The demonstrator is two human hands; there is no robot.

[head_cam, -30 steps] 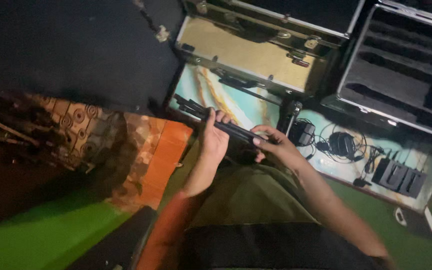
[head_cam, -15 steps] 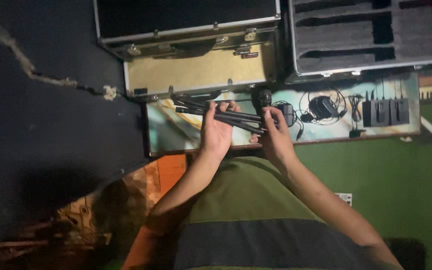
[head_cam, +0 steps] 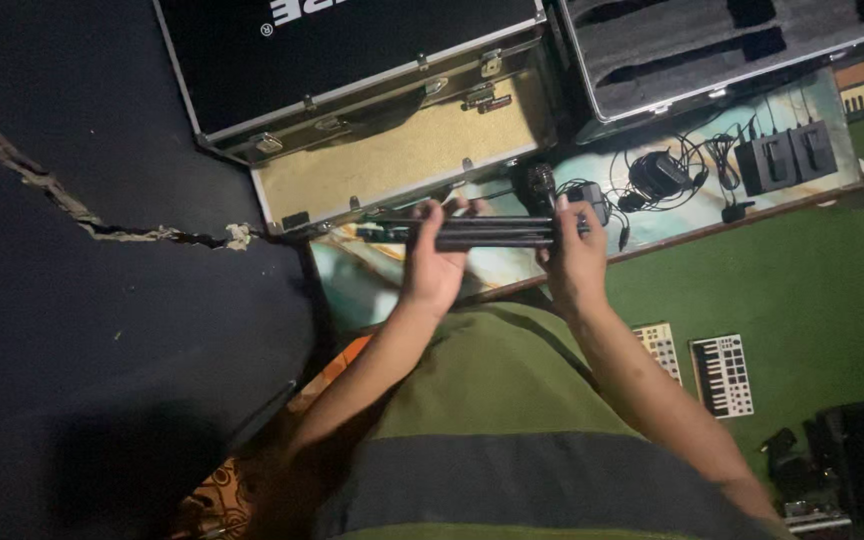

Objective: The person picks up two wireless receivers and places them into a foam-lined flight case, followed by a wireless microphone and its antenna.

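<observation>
Folded black stand [head_cam: 472, 232] held level, gripped by left hand [head_cam: 434, 265] and right hand [head_cam: 574, 258], near open flight case [head_cam: 402, 160].

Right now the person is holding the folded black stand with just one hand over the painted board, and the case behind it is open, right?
Not quite. Both hands hold the folded black stand: the left hand and the right hand each grip it, as the head view shows. It is over the painted board, and the case behind it is open.
</observation>
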